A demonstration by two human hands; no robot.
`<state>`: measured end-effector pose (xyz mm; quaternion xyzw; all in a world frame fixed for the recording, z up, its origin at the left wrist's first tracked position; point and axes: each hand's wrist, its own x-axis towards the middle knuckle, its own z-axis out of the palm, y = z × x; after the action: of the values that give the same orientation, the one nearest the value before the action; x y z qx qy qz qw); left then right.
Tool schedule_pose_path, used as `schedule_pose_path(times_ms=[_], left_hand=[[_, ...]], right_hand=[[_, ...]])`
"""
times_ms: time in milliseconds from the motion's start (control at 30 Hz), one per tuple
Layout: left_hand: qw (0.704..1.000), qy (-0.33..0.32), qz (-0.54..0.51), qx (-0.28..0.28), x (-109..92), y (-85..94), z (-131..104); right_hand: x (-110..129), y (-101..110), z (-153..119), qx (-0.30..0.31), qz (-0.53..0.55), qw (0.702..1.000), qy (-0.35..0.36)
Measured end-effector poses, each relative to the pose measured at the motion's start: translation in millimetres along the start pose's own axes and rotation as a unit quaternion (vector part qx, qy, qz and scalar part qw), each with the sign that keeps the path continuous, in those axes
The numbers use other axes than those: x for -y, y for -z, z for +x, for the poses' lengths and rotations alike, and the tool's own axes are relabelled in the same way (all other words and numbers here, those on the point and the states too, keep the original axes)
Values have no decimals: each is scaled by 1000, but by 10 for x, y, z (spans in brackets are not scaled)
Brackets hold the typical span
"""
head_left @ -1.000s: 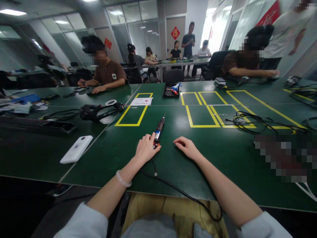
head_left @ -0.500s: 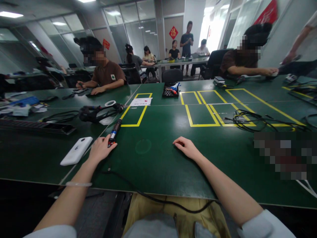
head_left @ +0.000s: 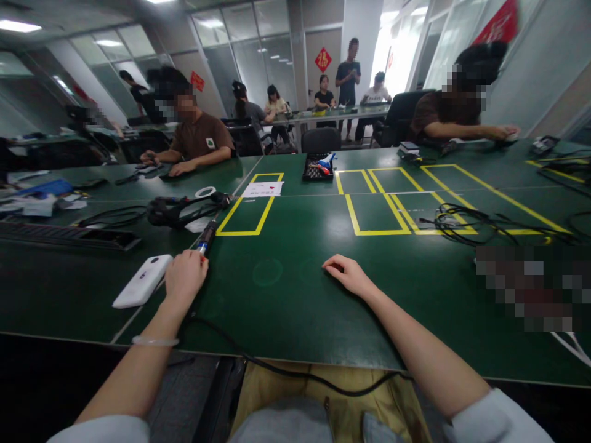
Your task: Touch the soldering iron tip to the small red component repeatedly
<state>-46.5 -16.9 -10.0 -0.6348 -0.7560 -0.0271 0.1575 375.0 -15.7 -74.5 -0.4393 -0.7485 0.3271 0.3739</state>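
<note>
On the left, my left hand (head_left: 185, 277) is closed over the near end of a black cylindrical tool (head_left: 207, 235) with a blue and silver band. The tool lies on the green table, pointing away from me, and its near end is mostly hidden under my fingers. A white case-like block (head_left: 144, 283) lies just left of that hand. My right hand (head_left: 349, 274) rests on the tabletop at mid-right, fingers loosely curled together, with nothing visible in them.
Yellow tape rectangles (head_left: 381, 232) mark the table (head_left: 295, 307). A black tray (head_left: 316, 169) holds small tools. Cables (head_left: 466, 223) lie to the right, and a black cable (head_left: 295, 373) hangs over the near edge. Co-workers (head_left: 203, 138) sit across the table.
My left hand and the tool have shifted slightly left, and the hand now covers more of the tool's near end. My right hand has stayed in place.
</note>
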Motion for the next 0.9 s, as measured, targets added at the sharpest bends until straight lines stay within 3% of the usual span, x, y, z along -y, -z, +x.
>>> schedule_pose_path(times_ms=[100,167,267,367,433,500,567,733,900], left_hand=[[991,14,-132,-3,-350,132,28],[953,-22,-298,46,-709,211,35],[833,-102,-523,151,-1364,288,-9],[724,-153,-620,258,-1949,290,-109],[667,-185,-651,313,-2212,247,-184],[629,-202,-665,349,-2359,181,-247],[611,-203,-673,363,-2416,109,-289],[603,-156,-702,346,-2394,-22,-302],[595,-103,-706,368,-2377,-74,-292]], right_hand=[[2,-9,3,-2,4,1000,-1],[8,0,2,1,10,1000,-4],[11,24,3,21,46,999,-17],[6,35,9,39,138,989,-35],[3,28,14,45,211,976,-42],[6,12,15,60,261,962,-44],[13,-7,15,78,278,956,-42],[11,-31,22,54,263,962,-41],[-39,-27,26,4,144,989,-16]])
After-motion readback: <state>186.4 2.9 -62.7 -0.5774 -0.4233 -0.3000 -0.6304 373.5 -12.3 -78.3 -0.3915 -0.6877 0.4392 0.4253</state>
